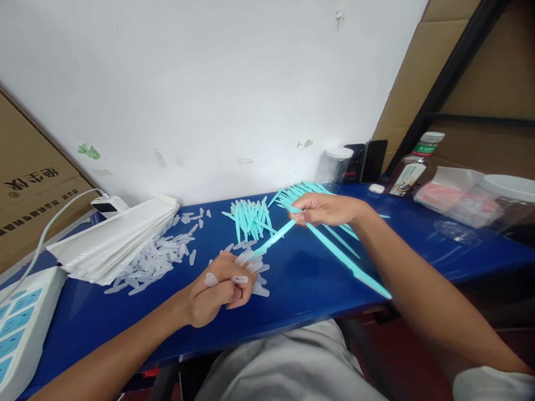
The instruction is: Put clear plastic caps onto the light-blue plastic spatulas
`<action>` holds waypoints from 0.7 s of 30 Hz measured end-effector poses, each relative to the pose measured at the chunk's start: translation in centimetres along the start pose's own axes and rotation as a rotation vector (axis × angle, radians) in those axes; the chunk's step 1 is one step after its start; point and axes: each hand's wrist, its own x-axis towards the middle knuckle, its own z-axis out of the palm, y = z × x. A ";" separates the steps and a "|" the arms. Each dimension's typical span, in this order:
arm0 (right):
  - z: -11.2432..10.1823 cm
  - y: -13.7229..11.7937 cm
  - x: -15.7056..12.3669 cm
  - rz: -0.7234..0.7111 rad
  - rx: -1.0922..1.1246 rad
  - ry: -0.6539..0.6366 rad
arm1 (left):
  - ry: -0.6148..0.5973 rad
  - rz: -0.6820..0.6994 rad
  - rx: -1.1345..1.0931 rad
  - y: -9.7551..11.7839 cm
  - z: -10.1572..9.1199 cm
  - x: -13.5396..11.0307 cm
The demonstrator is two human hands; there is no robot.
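My left hand is curled closed over several clear plastic caps just above the blue table. My right hand pinches a teal plastic stick, whose tip meets a cap at my left fingers. A longer teal stick runs from under my right hand toward the table's front edge. Loose teal sticks lie in a pile ahead, and more teal sticks fan out behind my right hand. Loose clear caps are strewn at the left.
A stack of white sleeves lies at the left beside a white device with blue keys and a cable. Jars, a phone, a bottle and a clear lidded container stand at the back right. Cardboard boxes flank the table.
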 end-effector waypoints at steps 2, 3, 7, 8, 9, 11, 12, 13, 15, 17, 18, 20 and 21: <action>0.6 -0.3 0.4 -0.012 0.017 -0.014 | 0.020 -0.011 0.007 0.0 0.0 0.0; 0.8 -0.3 0.5 -0.018 0.024 -0.015 | 0.026 -0.008 0.011 0.0 0.1 0.0; 1.3 -0.5 0.8 -0.017 0.058 0.000 | 0.017 0.044 0.041 -0.1 0.1 0.1; 1.4 -0.5 0.8 -0.012 0.070 0.004 | 0.014 0.049 0.049 -0.1 0.1 0.1; 1.5 -0.5 0.9 -0.006 0.084 0.009 | 0.010 0.052 0.056 -0.2 0.1 0.1; 1.7 -0.7 1.0 0.008 0.119 0.033 | 0.000 0.053 0.063 -0.3 0.1 0.1; 1.8 -0.8 1.0 0.013 0.139 0.046 | -0.004 0.054 0.068 -0.3 0.1 0.1; 1.8 -0.8 0.9 0.018 0.154 0.057 | -0.001 0.057 0.075 -0.4 0.1 0.1; 1.6 -1.0 0.7 0.029 0.154 0.077 | 0.032 0.074 0.097 -0.4 0.1 0.1; 1.1 -1.0 0.2 0.046 0.120 0.124 | 0.084 0.095 0.123 -0.4 0.1 0.1; 0.7 -0.9 0.0 0.056 0.103 0.165 | 0.108 0.106 0.133 -0.4 0.1 0.1; -0.1 -0.7 -0.5 0.065 0.113 0.293 | 0.151 0.117 0.155 -0.6 -0.1 0.1; -0.5 -0.6 -0.6 0.057 0.142 0.375 | 0.166 0.117 0.170 -0.8 -0.2 0.1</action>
